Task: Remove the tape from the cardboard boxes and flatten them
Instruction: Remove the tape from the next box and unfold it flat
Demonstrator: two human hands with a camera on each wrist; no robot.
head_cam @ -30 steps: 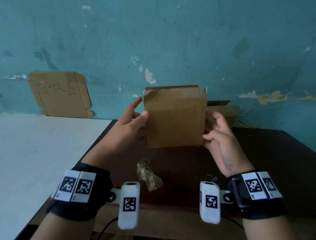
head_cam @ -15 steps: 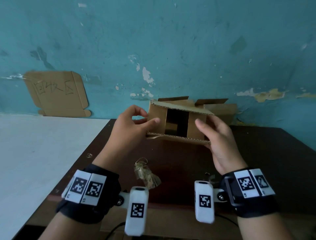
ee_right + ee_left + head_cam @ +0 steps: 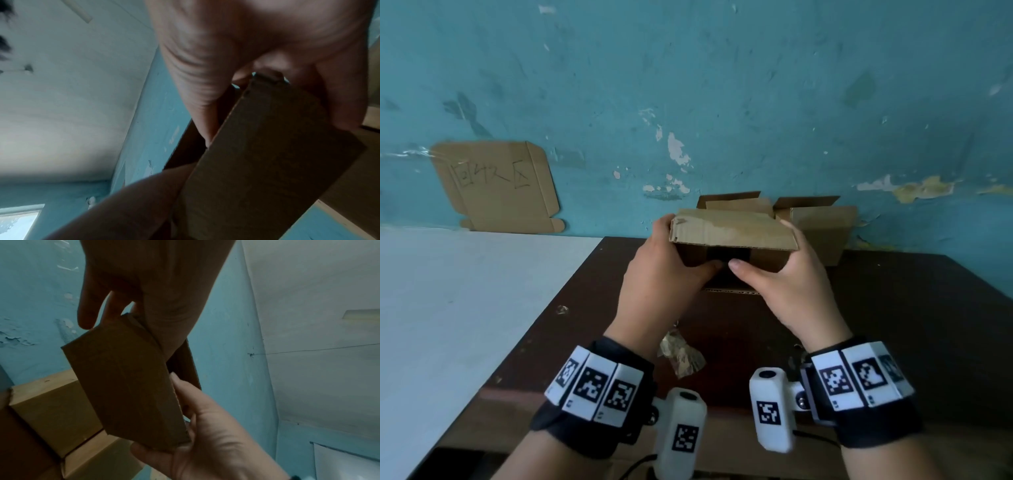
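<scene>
Both hands hold a small brown cardboard box [image 3: 732, 233] above the far part of the dark table [image 3: 893, 325]. Its open end faces me, with a dark gap between two end flaps. My left hand [image 3: 667, 270] grips the left side, thumb across the left flap. My right hand [image 3: 791, 284] grips the right side, thumb on the right flap; the two thumb tips nearly meet. In the left wrist view the box [image 3: 127, 386] sits between the left hand [image 3: 144, 280] and the right hand [image 3: 216, 443]. The right wrist view shows the box [image 3: 267, 162] under the right hand [image 3: 226, 48]. No tape shows on the box.
A second cardboard box [image 3: 822, 233] with open flaps stands behind against the blue wall. A crumpled wad of tape [image 3: 681, 353] lies on the table near my left wrist. A white surface [image 3: 465, 308] adjoins the table's left side. A flat cardboard sign [image 3: 496, 185] is stuck on the wall.
The box went from upright with its broad face towards me to tipped with its open end towards me. It came lower, and both thumbs moved onto the end flaps.
</scene>
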